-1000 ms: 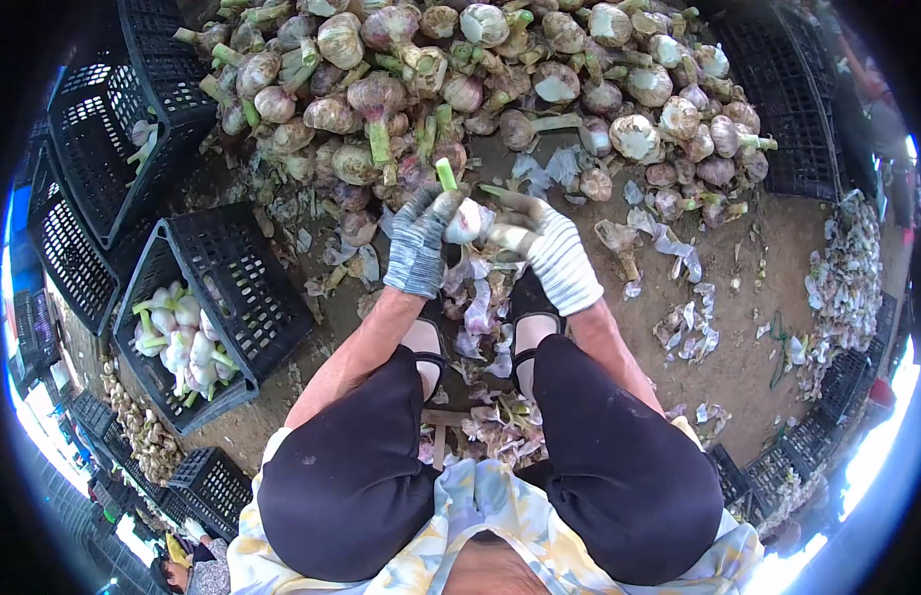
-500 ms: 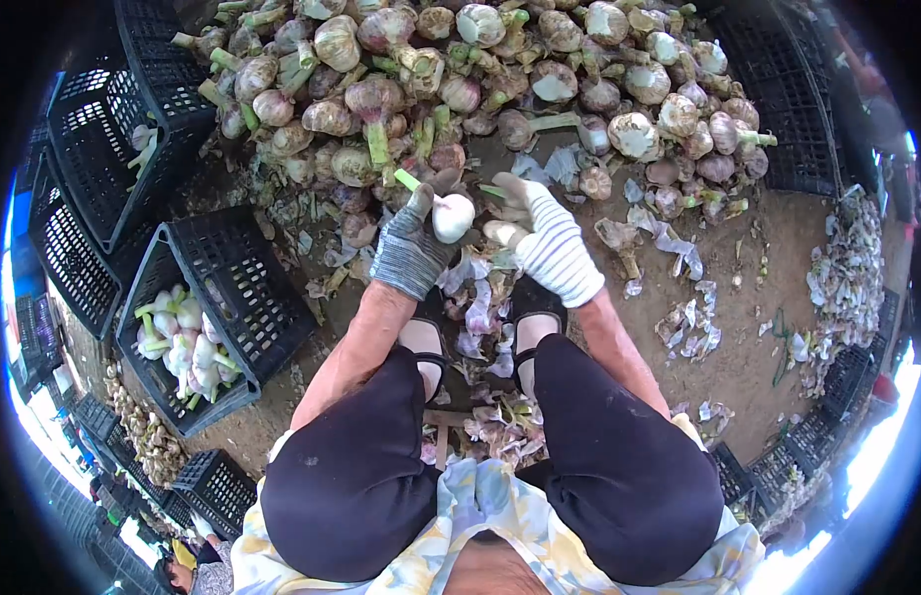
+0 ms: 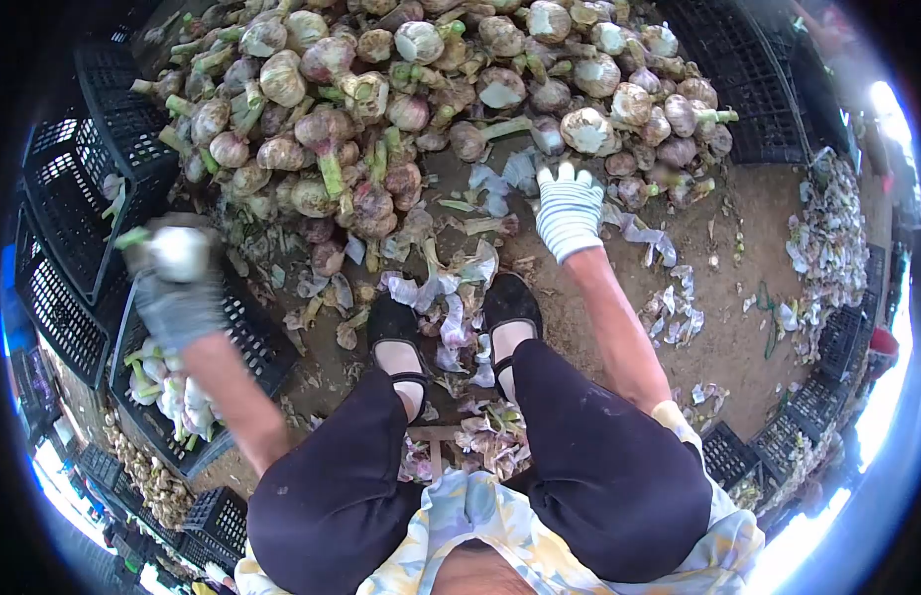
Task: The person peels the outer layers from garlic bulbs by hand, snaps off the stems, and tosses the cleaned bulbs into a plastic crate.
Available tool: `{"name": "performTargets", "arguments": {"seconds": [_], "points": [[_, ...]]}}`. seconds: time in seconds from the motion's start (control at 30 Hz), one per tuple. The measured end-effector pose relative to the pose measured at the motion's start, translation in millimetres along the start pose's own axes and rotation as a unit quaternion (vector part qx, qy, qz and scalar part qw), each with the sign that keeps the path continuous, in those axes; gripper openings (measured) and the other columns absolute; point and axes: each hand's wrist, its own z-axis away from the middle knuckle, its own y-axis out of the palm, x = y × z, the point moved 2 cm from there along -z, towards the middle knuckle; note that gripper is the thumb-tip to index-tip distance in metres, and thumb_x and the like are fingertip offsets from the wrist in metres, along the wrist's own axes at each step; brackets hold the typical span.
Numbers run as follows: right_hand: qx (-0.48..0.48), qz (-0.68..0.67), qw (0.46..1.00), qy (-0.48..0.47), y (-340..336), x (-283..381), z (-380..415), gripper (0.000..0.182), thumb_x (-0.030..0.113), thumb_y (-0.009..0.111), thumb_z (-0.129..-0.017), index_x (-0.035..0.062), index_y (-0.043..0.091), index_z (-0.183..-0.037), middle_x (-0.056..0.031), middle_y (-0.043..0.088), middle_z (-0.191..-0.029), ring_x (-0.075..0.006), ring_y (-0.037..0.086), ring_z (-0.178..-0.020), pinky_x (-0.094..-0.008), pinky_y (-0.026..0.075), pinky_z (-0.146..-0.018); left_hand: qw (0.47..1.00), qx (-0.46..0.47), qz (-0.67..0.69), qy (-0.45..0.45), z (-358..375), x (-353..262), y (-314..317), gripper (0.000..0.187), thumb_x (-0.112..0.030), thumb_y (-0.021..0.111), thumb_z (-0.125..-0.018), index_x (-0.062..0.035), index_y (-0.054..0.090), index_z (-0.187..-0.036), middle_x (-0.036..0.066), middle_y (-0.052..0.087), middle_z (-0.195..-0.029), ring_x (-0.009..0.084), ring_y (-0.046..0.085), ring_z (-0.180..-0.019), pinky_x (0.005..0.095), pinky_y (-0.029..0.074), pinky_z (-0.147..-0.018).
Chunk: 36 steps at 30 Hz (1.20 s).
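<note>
My left hand (image 3: pixel 178 297), in a grey knitted glove and smeared by motion, is over the edge of a black plastic crate (image 3: pixel 244 332). It grips a peeled white garlic bulb (image 3: pixel 180 253) whose green stem end points left. Below it, several cleaned garlic bulbs (image 3: pixel 183 402) lie in the crate. My right hand (image 3: pixel 568 213), in a white glove with grey stripes, reaches to the near edge of a heap of unpeeled garlic (image 3: pixel 327 134). Its fingers are stretched out and apart, with the tips just below a garlic bulb (image 3: pixel 587 131); nothing shows in them.
Black crates (image 3: pixel 69 188) stand stacked on the left, and another crate (image 3: pixel 733 79) stands behind the heap on the right. Loose garlic skins (image 3: pixel 451 317) litter the ground around my shoes (image 3: pixel 510 307). A bigger pile of skins (image 3: pixel 832 243) lies far right.
My left hand has swung left with the garlic bulb, from between my knees to the crate. My right hand has parted from it and moved up toward the heap. The view has shifted slightly.
</note>
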Motion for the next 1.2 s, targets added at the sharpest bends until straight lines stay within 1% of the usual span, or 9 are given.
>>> {"name": "performTargets", "arguments": {"seconds": [0.03,0.23,0.3,0.37,0.5,0.57,0.63,0.8,1.2], "points": [[0.000,0.003,1.000,0.003,15.5,-7.2,-8.1,0.036,0.017,0.059,-0.074,0.0101,0.053,-0.109,-0.0167,0.050,-0.106,-0.0349,0.050,-0.099,-0.0467,0.043,-0.080,0.911,-0.029,-0.342,0.228,-20.7,-41.0,-1.1,0.043,-0.040,0.051,-0.084,0.0009,0.053,-0.096,0.019,0.060,-0.084,0.0322,0.059,-0.078,0.0413,0.053,-0.068],[-0.039,-0.409,0.911,0.033,37.1,-7.3,-16.5,0.041,0.009,0.062,-0.071,0.0052,0.051,-0.111,-0.0141,0.056,-0.094,-0.0273,0.057,-0.083,-0.0374,0.048,-0.072,0.832,-0.094,-0.356,0.414,15.8,-36.0,52.1,0.020,-0.015,0.051,-0.087,0.0021,0.056,-0.094,0.013,0.060,-0.086,0.0246,0.060,-0.081,0.0332,0.052,-0.072],[0.055,-0.736,0.665,0.116,-23.5,37.0,6.4,0.033,0.020,0.054,-0.078,0.0033,0.053,-0.106,-0.0151,0.056,-0.091,-0.0323,0.058,-0.074,-0.0417,0.047,-0.067,0.812,0.114,-0.568,0.075,31.2,65.0,64.5,0.023,-0.012,0.052,-0.087,-0.0019,0.053,-0.107,0.016,0.056,-0.104,0.0270,0.058,-0.090,0.0366,0.051,-0.076],[-0.161,-0.503,0.840,-0.122,-54.5,63.4,29.8,0.033,0.017,0.057,-0.076,0.0008,0.052,-0.105,-0.0142,0.055,-0.087,-0.0316,0.055,-0.075,-0.0394,0.046,-0.068,0.827,0.112,0.036,-0.550,75.9,150.1,80.9,0.060,-0.041,0.062,-0.079,-0.0027,0.044,-0.122,0.015,0.048,-0.120,0.0332,0.051,-0.101,0.0494,0.043,-0.085],[-0.135,-0.454,0.843,-0.254,-76.2,98.7,48.7,0.040,0.008,0.067,-0.067,0.0010,0.052,-0.104,-0.0135,0.058,-0.093,-0.0310,0.055,-0.088,-0.0373,0.044,-0.079,0.837,0.105,0.169,-0.510,90.2,236.9,34.0,0.039,-0.032,0.055,-0.086,-0.0066,0.050,-0.116,0.010,0.058,-0.109,0.0222,0.056,-0.097,0.0374,0.048,-0.085],[0.093,-0.828,0.552,-0.025,-50.0,96.3,47.4,0.044,0.012,0.070,-0.068,-0.0003,0.052,-0.107,-0.0111,0.060,-0.097,-0.0229,0.058,-0.089,-0.0335,0.047,-0.079,0.905,0.135,0.106,-0.389,98.3,206.4,58.2,0.030,-0.023,0.056,-0.086,-0.0038,0.052,-0.109,0.008,0.060,-0.097,0.0206,0.059,-0.081,0.0353,0.052,-0.070],[0.177,-0.869,0.456,0.082,-42.5,78.4,27.5,0.036,0.015,0.067,-0.076,0.0010,0.055,-0.107,-0.0079,0.063,-0.095,-0.0141,0.060,-0.084,-0.0265,0.049,-0.072,0.927,0.200,-0.016,-0.317,101.5,196.2,63.1,0.039,-0.022,0.066,-0.079,-0.0024,0.051,-0.108,0.007,0.058,-0.092,0.0150,0.058,-0.082,0.0256,0.051,-0.069],[0.173,-0.861,0.479,0.015,-43.2,90.6,29.1,0.020,0.014,0.066,-0.078,0.0036,0.061,-0.094,-0.0037,0.063,-0.087,-0.0095,0.058,-0.077,-0.0243,0.048,-0.065,0.886,0.247,-0.382,0.087,109.6,182.9,84.5,0.061,-0.029,0.079,-0.065,0.0003,0.049,-0.108,0.008,0.056,-0.095,0.0150,0.054,-0.085,0.0269,0.046,-0.077],[0.187,-0.893,0.396,0.108,-20.6,90.8,33.1,0.021,0.014,0.063,-0.081,0.0021,0.062,-0.099,-0.0034,0.063,-0.087,-0.0108,0.059,-0.077,-0.0227,0.048,-0.067,0.937,0.163,-0.243,-0.193,115.4,182.1,86.1,0.057,-0.030,0.077,-0.068,0.0011,0.050,-0.107,0.007,0.056,-0.094,0.0140,0.054,-0.082,0.0265,0.046,-0.075]]}}
